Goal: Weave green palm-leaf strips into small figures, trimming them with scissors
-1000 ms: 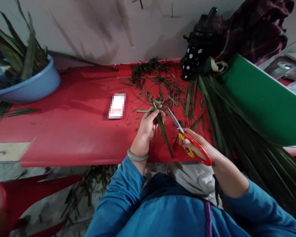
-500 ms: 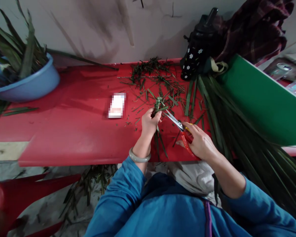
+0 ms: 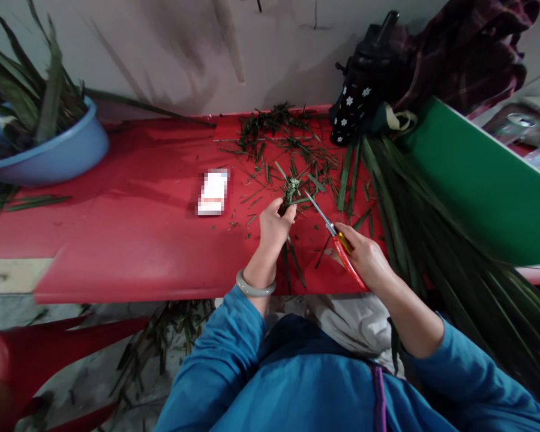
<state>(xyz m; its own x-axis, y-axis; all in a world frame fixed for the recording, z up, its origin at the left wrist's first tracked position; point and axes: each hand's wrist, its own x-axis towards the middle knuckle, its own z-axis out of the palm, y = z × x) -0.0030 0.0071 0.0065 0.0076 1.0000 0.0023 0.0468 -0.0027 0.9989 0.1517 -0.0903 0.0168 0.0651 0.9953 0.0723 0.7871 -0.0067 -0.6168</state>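
Between the thumb and fingers of my left hand (image 3: 275,225) is a small woven leaf piece (image 3: 292,187), green, with loose strip ends sticking out at the top and side. Long strips hang below that hand onto the table. My right hand (image 3: 368,255) grips a pair of scissors (image 3: 337,240) with red and yellow handles. Their blades look closed together, and the tips lie just right of the woven piece, apart from it. Cut leaf scraps (image 3: 279,126) lie scattered behind and around both hands.
On the red table (image 3: 130,252) lies a phone (image 3: 213,192), its screen blurred. A blue basin (image 3: 49,159) of leaves stands left. At right are a black flowered bottle (image 3: 355,90), long leaves (image 3: 414,204) and a green board (image 3: 481,192). A red stool (image 3: 36,360) is below left.
The scissor blades, parted beside the woven piece before, have come together and drawn slightly back to the right. My left hand with the woven piece has barely shifted.
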